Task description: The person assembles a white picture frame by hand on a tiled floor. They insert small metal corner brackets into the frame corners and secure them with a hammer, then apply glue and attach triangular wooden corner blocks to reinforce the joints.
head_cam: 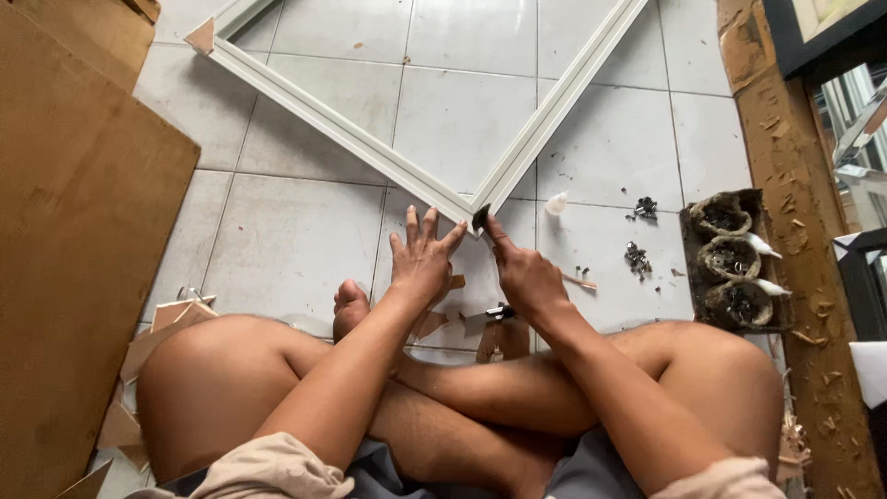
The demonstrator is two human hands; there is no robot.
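Here the person sits cross-legged on the tiled floor (296, 240), working the near corner of a white frame (407, 176) at twelve o'clock. The left hand (423, 257) lies spread flat, holding the corner down; the right hand (525, 273) pinches a small dark piece (480, 218) against it. Screws (637, 257) and a grimy tray (735, 263) sit at three o'clock, cardboard (83, 231) at nine.
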